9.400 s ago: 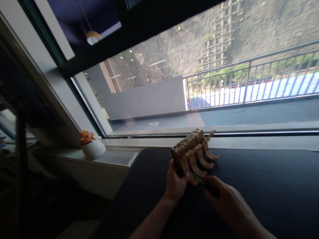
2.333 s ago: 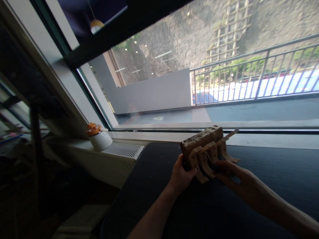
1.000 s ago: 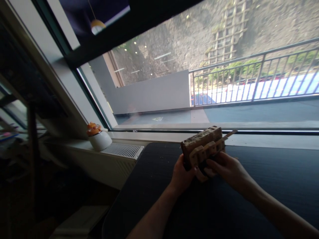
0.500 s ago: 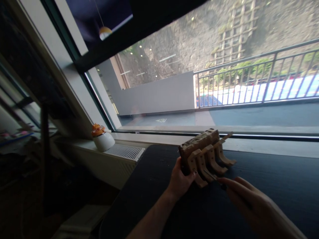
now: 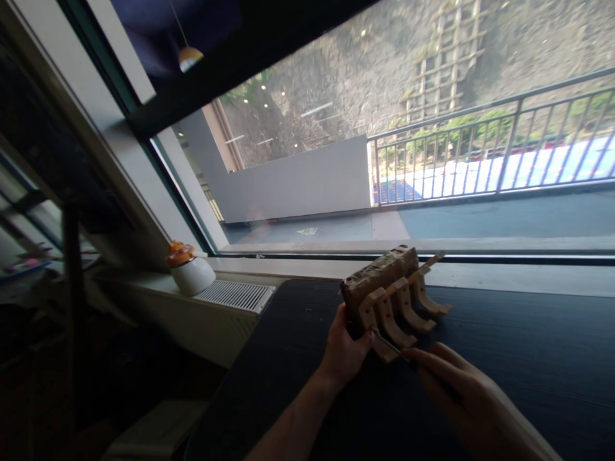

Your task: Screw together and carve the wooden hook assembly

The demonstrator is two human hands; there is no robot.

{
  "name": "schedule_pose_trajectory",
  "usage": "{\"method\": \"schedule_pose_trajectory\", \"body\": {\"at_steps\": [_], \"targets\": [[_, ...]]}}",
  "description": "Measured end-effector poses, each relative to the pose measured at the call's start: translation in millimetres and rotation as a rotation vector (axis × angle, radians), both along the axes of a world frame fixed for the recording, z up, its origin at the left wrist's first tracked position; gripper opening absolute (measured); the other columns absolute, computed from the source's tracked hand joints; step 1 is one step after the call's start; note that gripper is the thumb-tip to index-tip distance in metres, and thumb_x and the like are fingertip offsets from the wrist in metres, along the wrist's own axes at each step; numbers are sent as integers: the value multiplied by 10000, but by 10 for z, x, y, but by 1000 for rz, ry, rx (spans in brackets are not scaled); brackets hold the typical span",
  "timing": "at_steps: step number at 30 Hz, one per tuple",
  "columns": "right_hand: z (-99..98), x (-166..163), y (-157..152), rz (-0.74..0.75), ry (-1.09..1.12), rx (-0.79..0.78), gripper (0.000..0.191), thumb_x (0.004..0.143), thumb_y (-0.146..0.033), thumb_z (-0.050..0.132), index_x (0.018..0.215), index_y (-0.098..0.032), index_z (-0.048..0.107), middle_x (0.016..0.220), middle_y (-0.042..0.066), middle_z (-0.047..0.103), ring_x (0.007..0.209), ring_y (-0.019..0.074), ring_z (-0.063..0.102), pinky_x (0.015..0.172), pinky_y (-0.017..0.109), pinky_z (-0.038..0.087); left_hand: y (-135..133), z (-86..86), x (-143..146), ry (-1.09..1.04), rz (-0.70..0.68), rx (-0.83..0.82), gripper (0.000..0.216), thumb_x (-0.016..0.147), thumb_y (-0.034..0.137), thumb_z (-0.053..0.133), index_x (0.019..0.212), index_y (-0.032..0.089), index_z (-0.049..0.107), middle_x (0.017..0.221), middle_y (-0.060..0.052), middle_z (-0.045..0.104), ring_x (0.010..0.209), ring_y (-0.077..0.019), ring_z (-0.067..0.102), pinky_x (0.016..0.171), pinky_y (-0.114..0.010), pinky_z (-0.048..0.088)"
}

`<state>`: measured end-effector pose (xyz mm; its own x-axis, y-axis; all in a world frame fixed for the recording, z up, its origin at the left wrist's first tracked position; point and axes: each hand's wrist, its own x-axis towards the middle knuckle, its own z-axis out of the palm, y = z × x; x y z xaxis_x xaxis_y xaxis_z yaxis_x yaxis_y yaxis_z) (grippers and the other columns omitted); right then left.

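Observation:
A brown block with a rough top [image 5: 379, 272] stands tilted on the dark table, a row of several curved wooden pieces [image 5: 391, 314] with small holes along its near side. My left hand [image 5: 343, 349] grips the near left end, its thumb against the leftmost curved piece. In my right hand [image 5: 451, 378] is a thin-shafted screwdriver [image 5: 387, 340], pointing left. Its tip is close to my left thumb and that leftmost piece; whether it touches I cannot tell. My fingers mostly cover its dark handle. A thin wooden stick [image 5: 430, 264] juts out at the upper right.
The black tabletop [image 5: 519, 346] reaches the window sill [image 5: 500, 276]. A white pot with an orange top [image 5: 192, 275] stands left of the table beside a vent grille [image 5: 235, 294]. Behind the glass are a railing [image 5: 509, 147] and a rocky slope.
My right hand has moved left with the screwdriver, its tip going from the second curved piece to the leftmost one. My left hand keeps its grip. The whole view has shifted slightly.

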<state>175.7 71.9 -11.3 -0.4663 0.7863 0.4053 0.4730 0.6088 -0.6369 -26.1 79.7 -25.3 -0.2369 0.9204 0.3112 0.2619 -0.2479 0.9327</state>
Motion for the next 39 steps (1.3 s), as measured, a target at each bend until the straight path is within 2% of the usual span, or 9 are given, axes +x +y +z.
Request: {"method": "schedule_pose_trajectory", "body": {"at_steps": [19,28,39], "targets": [[39,-15,-19,16,-28,1,342,917,-322,407,1118,-209,661,1028,83,636,849,170,653,742,254,521,33,-80,-5,-9,0,17,356,740,121,652,1063,199,526,1005,-36,663,916,-175,630,846,-310,497],[16,-25,-4,6,-40,31,343,926,-312,400,1124,-191,653,1036,92,624,860,166,649,741,256,520,23,-62,-9,-8,-12,12,363,730,124,648,1064,196,524,994,-29,658,914,-172,626,838,-299,493],[-28,-18,-20,22,-41,162,310,922,-243,408,1139,-226,627,1047,69,620,820,137,660,681,224,515,32,-82,-15,14,1,4,351,733,138,649,1054,192,520,985,-39,657,908,-186,625,835,-319,495]]}}
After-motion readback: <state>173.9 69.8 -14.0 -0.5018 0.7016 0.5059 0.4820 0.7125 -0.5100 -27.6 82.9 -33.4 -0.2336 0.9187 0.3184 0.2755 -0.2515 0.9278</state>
